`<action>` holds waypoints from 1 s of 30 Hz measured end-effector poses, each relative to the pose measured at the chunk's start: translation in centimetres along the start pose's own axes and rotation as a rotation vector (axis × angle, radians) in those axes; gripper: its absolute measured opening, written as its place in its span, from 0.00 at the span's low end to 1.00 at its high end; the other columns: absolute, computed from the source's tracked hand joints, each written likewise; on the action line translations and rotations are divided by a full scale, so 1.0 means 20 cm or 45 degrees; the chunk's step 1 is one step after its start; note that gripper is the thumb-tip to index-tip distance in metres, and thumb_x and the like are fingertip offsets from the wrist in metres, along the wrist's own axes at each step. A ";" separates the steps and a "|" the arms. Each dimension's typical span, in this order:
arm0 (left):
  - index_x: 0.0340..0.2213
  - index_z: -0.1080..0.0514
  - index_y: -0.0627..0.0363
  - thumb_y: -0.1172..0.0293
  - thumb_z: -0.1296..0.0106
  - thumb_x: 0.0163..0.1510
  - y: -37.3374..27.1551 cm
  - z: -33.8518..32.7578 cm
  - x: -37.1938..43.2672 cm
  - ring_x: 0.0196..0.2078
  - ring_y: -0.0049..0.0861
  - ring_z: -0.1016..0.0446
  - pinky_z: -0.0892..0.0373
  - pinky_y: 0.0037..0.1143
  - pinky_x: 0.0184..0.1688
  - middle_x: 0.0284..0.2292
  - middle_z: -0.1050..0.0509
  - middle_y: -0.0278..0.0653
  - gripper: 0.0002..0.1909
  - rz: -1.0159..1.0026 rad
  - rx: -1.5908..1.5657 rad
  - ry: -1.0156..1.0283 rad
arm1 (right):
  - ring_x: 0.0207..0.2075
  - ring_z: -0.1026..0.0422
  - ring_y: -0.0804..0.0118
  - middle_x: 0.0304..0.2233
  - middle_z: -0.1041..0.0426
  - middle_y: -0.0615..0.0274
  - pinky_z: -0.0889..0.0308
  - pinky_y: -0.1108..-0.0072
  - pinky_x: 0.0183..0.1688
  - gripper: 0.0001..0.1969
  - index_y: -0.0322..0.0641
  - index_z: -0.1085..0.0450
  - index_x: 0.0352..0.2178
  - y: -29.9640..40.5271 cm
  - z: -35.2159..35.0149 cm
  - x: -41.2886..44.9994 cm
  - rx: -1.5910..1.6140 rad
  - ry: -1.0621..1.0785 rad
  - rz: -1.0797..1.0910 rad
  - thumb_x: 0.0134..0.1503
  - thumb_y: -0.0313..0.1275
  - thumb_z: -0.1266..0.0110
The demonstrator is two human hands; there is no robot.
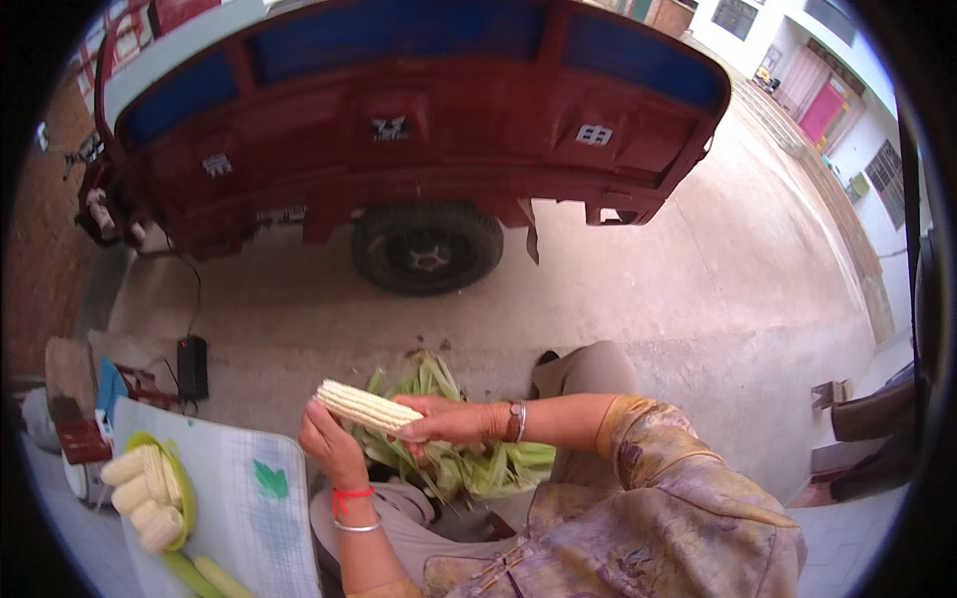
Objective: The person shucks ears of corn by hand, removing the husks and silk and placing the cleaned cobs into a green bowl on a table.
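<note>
A husked ear of pale corn (366, 406) lies tilted between my two hands, above the ground. My left hand (333, 442) has its fingers at the far left end of the ear. Around the other end, my right hand (447, 422) is closed, covering that tip. Beneath my hands, a heap of green corn husks (493, 467) is spread on the concrete between my legs. To my left, a yellow-green bowl (187, 516) holds several husked ears of corn (146, 486) on a light-coloured table (232, 463).
Two long green vegetables (202, 575) lie beside the bowl. A red cargo tricycle (419, 127) with a black wheel (428, 250) stands across the concrete ahead. On the ground at left is a black charger box (192, 366) with a cable. Dark furniture (871, 418) stands at the right.
</note>
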State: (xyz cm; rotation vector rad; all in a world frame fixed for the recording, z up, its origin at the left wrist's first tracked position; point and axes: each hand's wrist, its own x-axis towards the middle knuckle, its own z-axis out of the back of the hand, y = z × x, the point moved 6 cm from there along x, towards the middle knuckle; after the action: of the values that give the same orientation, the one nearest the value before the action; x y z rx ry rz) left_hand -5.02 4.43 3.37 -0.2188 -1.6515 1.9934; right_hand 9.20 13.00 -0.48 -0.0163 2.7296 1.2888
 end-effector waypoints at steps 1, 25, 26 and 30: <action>0.22 0.37 0.67 0.62 0.66 0.63 -0.01 -0.01 -0.01 0.20 0.24 0.40 0.42 0.27 0.23 0.18 0.34 0.41 0.22 -0.041 -0.006 0.009 | 0.29 0.33 0.78 0.31 0.33 0.68 0.35 0.82 0.33 0.21 0.39 0.41 0.47 0.01 -0.02 -0.02 -0.013 -0.019 -0.002 0.57 0.37 0.46; 0.21 0.37 0.65 0.68 0.60 0.60 -0.17 -0.07 -0.08 0.17 0.30 0.43 0.43 0.31 0.22 0.16 0.39 0.48 0.16 -0.295 -0.005 0.031 | 0.20 0.34 0.78 0.26 0.34 0.66 0.37 0.86 0.22 0.19 0.37 0.39 0.41 0.06 -0.03 -0.13 -0.049 -0.112 -0.118 0.56 0.40 0.48; 0.21 0.36 0.66 0.67 0.61 0.61 -0.17 -0.04 -0.07 0.17 0.37 0.42 0.43 0.33 0.22 0.17 0.38 0.50 0.17 -0.316 0.110 -0.016 | 0.19 0.34 0.76 0.25 0.33 0.64 0.37 0.85 0.21 0.20 0.36 0.38 0.41 0.08 -0.04 -0.13 0.010 -0.101 -0.084 0.56 0.41 0.49; 0.24 0.34 0.65 0.71 0.59 0.59 -0.02 0.00 -0.01 0.22 0.42 0.34 0.39 0.34 0.27 0.18 0.36 0.49 0.12 -0.038 0.180 -0.009 | 0.19 0.34 0.74 0.25 0.32 0.62 0.37 0.83 0.21 0.23 0.35 0.38 0.44 0.13 -0.05 -0.12 0.107 -0.017 -0.021 0.56 0.44 0.50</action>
State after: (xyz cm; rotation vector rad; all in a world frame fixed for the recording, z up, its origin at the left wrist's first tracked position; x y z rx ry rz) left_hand -4.76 4.39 3.68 -0.1343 -1.5014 2.0803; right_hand 11.30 13.70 2.42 -0.0224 2.7639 1.1645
